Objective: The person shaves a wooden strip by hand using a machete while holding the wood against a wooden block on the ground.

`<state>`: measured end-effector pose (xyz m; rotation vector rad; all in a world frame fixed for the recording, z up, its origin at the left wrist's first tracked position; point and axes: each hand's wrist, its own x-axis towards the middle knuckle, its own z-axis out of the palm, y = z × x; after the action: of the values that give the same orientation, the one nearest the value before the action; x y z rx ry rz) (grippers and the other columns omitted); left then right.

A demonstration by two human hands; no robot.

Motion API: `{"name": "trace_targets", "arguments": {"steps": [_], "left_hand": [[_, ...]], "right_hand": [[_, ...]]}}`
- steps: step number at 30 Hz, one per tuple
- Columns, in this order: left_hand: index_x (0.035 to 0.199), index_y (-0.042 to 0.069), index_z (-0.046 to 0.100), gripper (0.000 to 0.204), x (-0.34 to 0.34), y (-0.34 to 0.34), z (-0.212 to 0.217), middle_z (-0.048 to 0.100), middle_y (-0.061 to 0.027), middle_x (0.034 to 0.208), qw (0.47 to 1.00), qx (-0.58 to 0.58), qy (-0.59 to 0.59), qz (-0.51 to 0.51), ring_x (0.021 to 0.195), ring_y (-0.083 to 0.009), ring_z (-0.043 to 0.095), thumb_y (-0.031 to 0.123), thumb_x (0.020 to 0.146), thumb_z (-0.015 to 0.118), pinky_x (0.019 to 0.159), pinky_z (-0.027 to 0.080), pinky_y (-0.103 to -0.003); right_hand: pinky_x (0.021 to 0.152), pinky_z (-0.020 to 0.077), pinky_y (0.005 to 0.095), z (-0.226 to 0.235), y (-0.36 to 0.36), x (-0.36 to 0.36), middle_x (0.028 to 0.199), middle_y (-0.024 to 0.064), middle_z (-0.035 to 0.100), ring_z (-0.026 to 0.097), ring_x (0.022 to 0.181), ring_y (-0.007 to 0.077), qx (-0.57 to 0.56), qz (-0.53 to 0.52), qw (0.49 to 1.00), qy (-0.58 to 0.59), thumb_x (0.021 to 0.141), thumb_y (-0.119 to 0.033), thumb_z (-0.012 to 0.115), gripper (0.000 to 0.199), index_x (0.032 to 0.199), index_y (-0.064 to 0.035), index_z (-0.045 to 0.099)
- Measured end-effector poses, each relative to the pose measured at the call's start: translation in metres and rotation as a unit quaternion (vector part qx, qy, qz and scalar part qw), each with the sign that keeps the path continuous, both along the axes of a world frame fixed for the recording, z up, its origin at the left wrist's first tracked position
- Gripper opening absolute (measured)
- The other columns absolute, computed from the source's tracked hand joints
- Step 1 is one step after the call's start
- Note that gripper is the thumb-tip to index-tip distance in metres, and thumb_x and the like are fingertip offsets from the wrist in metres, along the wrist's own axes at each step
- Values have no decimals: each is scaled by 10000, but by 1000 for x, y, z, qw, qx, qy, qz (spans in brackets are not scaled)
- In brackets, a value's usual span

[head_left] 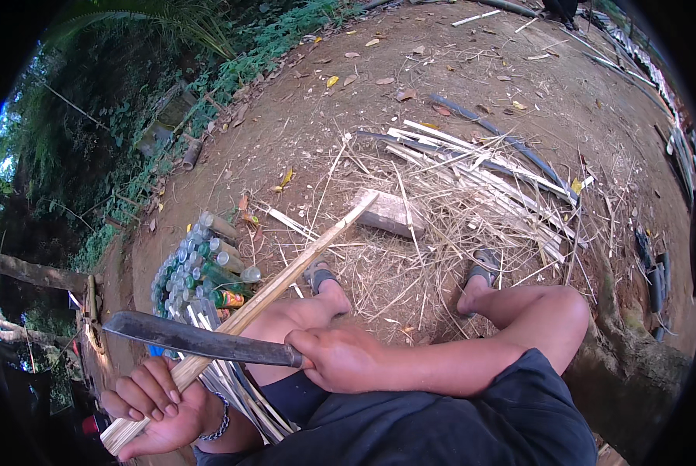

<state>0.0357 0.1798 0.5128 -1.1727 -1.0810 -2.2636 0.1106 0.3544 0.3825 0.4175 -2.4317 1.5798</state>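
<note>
A long split bamboo strip slants from the lower left up toward the middle. My left hand, with a chain bracelet at its wrist, is closed round its lower end. Closed on the handle of a machete is my right hand. The dark blade points left and crosses over the strip a little above my left fingers. The strip's far tip appears over a wooden block on the ground; I cannot tell whether they touch. Beside my left thigh lies a bundle of thin strips.
Many glass bottles are heaped left of my left foot. Ahead, pale split strips and fine shavings cover the dirt, near a dark pipe-like length. A tree trunk stands at the right. Green plants edge the ground.
</note>
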Motion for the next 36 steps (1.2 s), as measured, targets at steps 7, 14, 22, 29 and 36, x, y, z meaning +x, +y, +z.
{"name": "trace_targets", "arguments": {"steps": [7,14,22,29,36], "left_hand": [[729,142,374,557,15,-2,-3,358,53,544,1000,3,10,-14,411,-34,352,628,792,641,435,306,-173],[719,145,347,554,14,3,-6,336,39,535,999,25,8,-23,413,-56,349,626,826,600,437,302,-190],[713,150,367,576,7,-4,3,329,54,541,999,20,-25,-28,419,-39,322,662,782,621,429,282,-183],[718,146,359,577,-4,-7,-5,337,54,551,1000,8,-23,12,421,-24,329,660,792,611,437,294,-174],[747,137,362,557,-22,-1,25,347,45,557,999,-8,-20,-37,420,-45,347,610,791,653,430,310,-183]], "right_hand": [[583,483,484,20,-11,11,738,163,612,620,697,392,-3,22,1000,-9,810,-125,581,222,985,-55,464],[645,486,511,-104,62,-7,765,229,618,619,714,425,51,-190,937,-289,854,-159,559,232,1006,-2,480],[687,495,487,-57,36,-15,808,188,642,640,778,384,69,-96,986,-119,825,-173,588,186,957,-60,522],[717,494,488,-68,52,-24,844,196,649,647,818,368,78,-142,944,-288,863,-194,569,200,985,-39,538],[760,504,465,-124,102,-57,918,184,660,648,845,351,100,-173,920,-338,916,-187,521,182,1020,-39,543]]}}
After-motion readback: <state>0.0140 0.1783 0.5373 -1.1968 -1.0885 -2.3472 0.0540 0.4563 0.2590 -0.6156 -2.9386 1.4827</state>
